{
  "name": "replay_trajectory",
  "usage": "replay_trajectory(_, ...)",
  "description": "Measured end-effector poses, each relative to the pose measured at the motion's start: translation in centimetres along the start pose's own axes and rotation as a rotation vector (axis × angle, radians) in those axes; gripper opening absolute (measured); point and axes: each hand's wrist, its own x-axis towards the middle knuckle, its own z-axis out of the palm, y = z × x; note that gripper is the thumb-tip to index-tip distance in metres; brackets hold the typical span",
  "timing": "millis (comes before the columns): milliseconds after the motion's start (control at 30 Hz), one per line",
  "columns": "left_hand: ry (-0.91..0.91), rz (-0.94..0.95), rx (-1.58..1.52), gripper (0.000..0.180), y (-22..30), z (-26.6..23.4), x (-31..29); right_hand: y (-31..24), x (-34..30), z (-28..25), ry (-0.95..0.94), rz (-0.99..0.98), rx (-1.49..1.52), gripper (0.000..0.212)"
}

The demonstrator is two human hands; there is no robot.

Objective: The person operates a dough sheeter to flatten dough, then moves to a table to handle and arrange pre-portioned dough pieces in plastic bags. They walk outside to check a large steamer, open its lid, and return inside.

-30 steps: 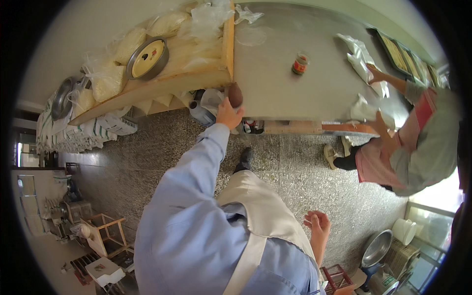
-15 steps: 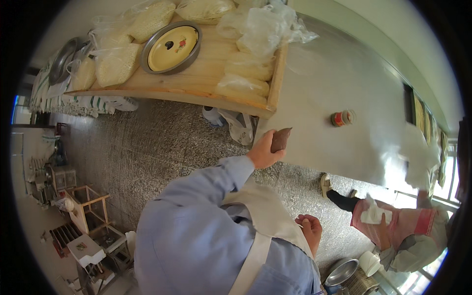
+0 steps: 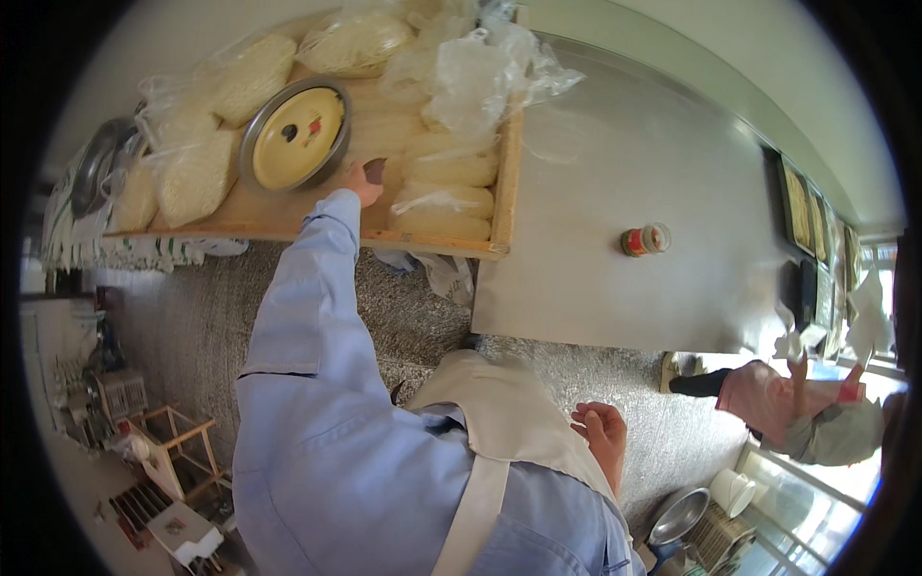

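Note:
My left hand reaches over the wooden tray at the far left, its fingers closed round a flat dark-brown piece with a pointed corner, whose kind I cannot make out. Just left of it sits a grey metal basin holding a yellow lid with a flower print and a dark knob. To its right lie clear bags of pale, noodle-like food. My right hand hangs low beside my apron, fingers curled in and thumb against them; what they may hold is hidden.
The wooden tray adjoins a metal-topped table bearing a glass jar with red contents. More filled bags lie at the tray's left. Another person stands at the right. Low right are a metal bowl and a white bucket.
My left hand has moved left and away from me, from the tray's front right corner to over the tray, still gripping the brown piece. The other person has raised their hands.

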Motion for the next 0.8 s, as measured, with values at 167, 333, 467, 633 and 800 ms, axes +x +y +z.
replay_trajectory(167, -0.106, -0.015, 0.141, 0.07, -3.1, 3.5, 0.8, 0.7, -0.1, -0.1, 0.052, 0.016, 0.044, 0.013)
replay_trajectory(333, 0.02, -0.012, 0.331, 0.068, -2.6, 2.2, -0.1, 2.0, 0.0, -0.8, 0.076, -0.002, 0.054, 0.016)
replay_trajectory(467, 0.376, 0.091, 0.342, 0.056, -1.4, 1.1, -0.5, 3.0, -0.6, -1.7, 0.067, 0.032, 0.07, 0.015)
replay_trajectory(633, 0.761, 0.485, 0.149, 0.047, 5.1, 3.6, -3.5, 5.0, -2.3, -5.0, 0.019, -0.242, -0.048, 0.021)
replay_trajectory(800, 0.32, 0.805, -0.17, 0.048, 19.1, 13.0, -18.1, 9.0, -3.8, -9.7, -0.449, -0.447, 0.042, 0.04)
